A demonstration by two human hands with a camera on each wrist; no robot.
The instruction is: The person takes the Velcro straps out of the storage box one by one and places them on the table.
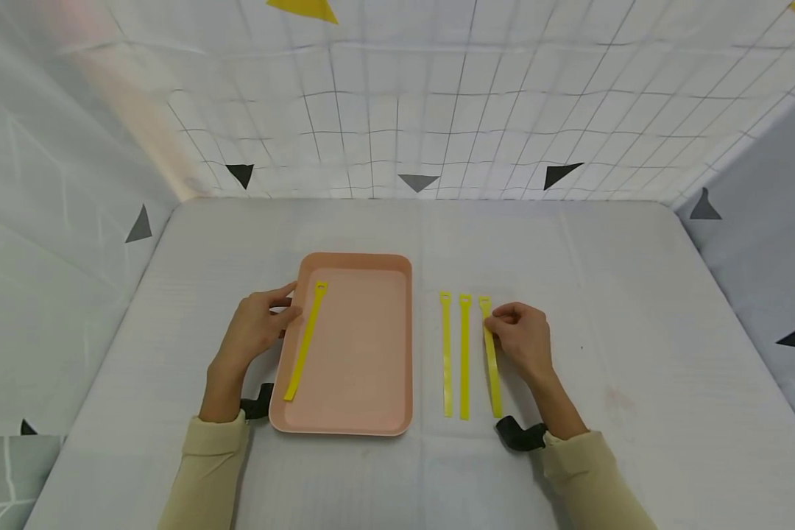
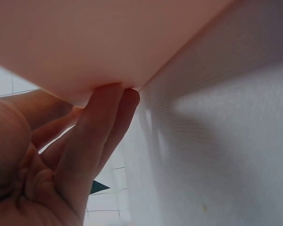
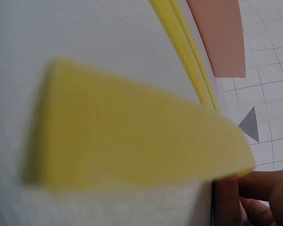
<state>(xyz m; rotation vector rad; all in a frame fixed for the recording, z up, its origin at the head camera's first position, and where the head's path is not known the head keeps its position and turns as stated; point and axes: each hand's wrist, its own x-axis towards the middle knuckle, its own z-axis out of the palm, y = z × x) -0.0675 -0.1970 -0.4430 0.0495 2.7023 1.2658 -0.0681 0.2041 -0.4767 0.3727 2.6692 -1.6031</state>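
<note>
The left hand (image 1: 255, 325) gripped the pink tray (image 1: 358, 350) by its left edge, presumably to steady it, with 1 yellow strap (image 1: 307, 341) inside, while the right hand (image 1: 525, 338) pinched the rightmost strap (image 1: 492, 368) near its slotted end, seemingly for purchase, beside 2 straps (image 1: 464, 357) on the surface (image 1: 636, 294).

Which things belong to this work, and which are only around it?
Apparently in use:
pink tray, held by left hand;
yellow strip pinched by right hand;
two strips beside it;
fourth strip, inside tray.

Only around:
dark triangles, yellow patches on backdrop.
</note>
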